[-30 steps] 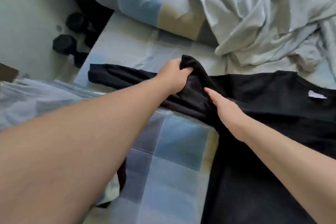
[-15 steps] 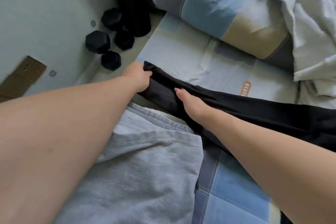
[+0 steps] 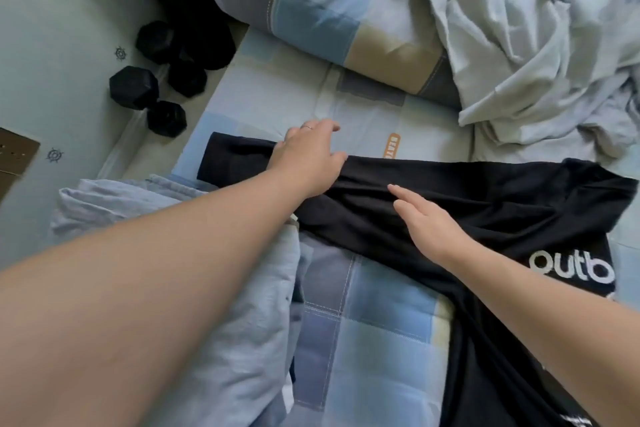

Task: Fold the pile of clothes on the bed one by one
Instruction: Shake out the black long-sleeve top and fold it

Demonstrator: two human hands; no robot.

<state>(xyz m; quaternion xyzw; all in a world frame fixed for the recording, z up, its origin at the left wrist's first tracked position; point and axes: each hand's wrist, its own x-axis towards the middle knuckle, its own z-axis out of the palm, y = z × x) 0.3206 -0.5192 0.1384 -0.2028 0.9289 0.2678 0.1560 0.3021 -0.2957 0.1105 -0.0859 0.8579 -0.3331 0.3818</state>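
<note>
A black shirt (image 3: 485, 204) with white lettering lies spread on the checked bed sheet (image 3: 374, 329), one long sleeve stretched out to the left. My left hand (image 3: 311, 159) rests flat on that sleeve near its middle, fingers extended and relaxed. My right hand (image 3: 422, 222) lies flat on the black fabric just to the right, fingers straight. A pile of pale grey clothes (image 3: 540, 45) sits crumpled at the top right. A light blue-grey garment (image 3: 173, 270) lies bunched under my left forearm.
A checked pillow (image 3: 311, 10) lies at the head of the bed. Black hexagonal dumbbells (image 3: 152, 80) sit on the pale floor to the left of the bed edge. A brown cardboard piece (image 3: 14, 156) shows at the far left.
My left hand has let go of the sleeve cuff and now lies flat further along the sleeve. My right hand moved right onto the shirt body. The sleeve lies stretched out flat.
</note>
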